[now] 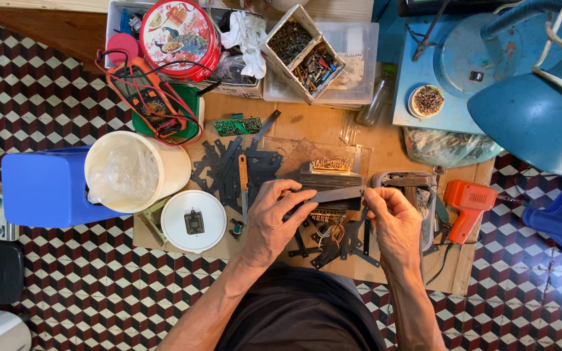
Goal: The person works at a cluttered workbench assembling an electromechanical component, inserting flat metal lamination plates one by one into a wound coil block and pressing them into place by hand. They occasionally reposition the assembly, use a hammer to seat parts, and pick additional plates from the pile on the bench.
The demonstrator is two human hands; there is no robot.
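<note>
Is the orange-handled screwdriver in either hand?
No: the screwdriver lies on the board, while both hands hold a dark metal strip.

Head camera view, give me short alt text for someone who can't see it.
Seen from above, a person's left hand and right hand hold a flat dark metal strip between them over a cluttered brown work board. Around it lie loose dark metal pieces, a white bucket, an orange multimeter and an orange power tool.

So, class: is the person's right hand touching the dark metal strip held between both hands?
Touching. The head view shows the right hand pinching the far end of the dark metal strip with its fingertips, while the left hand grips the other end.
</note>
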